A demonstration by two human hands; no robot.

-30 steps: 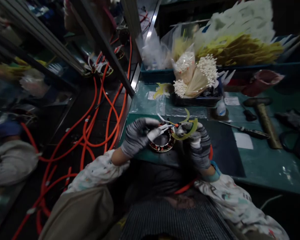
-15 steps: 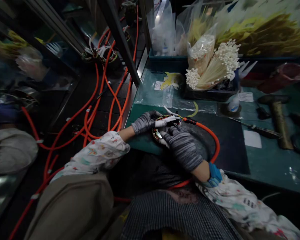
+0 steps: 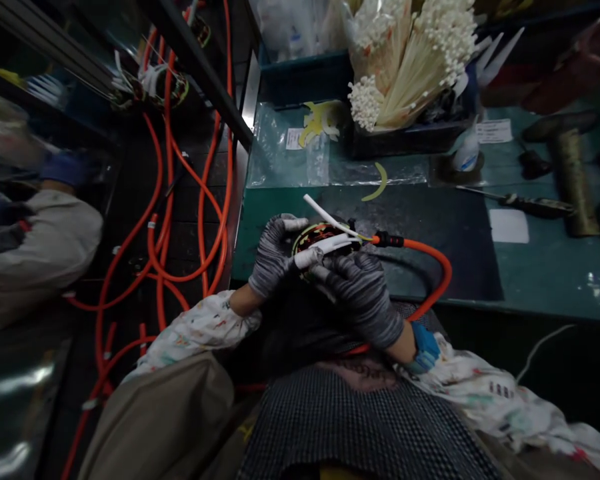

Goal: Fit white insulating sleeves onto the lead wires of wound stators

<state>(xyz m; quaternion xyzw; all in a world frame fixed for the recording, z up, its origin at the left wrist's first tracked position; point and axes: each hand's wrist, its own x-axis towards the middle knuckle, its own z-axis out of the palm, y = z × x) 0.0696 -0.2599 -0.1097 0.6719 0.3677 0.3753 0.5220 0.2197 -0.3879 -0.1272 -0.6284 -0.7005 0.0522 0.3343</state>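
At the bench's near edge, both gloved hands hold a round motor stator (image 3: 305, 235) with copper-and-dark windings. My left hand (image 3: 271, 259), in a grey knit glove with whitish fingertips, grips its left side. Closed on the near right side is my right hand (image 3: 364, 293), its fingertips by the white sleeved leads; whether they pinch one is hidden. One white sleeve (image 3: 325, 212) sticks up to the left, and others lie across the stator. An orange cable (image 3: 437, 253) with a black-wrapped end runs from the leads, curving right and back toward my lap.
A bin (image 3: 410, 141) holds bundled white-tipped sticks. Right of it lie a screwdriver (image 3: 535, 203), a hammer (image 3: 575, 173) and a small white bottle (image 3: 466, 157). Yellow film pieces (image 3: 323, 123) rest behind. Orange cables (image 3: 155, 267) hang at left, near a co-worker's sleeve (image 3: 55, 227).
My view has tipped down, so the bench items sit higher in the picture. The upper white sleeve now stands out more, and my left thumb lies along the stator's rim.
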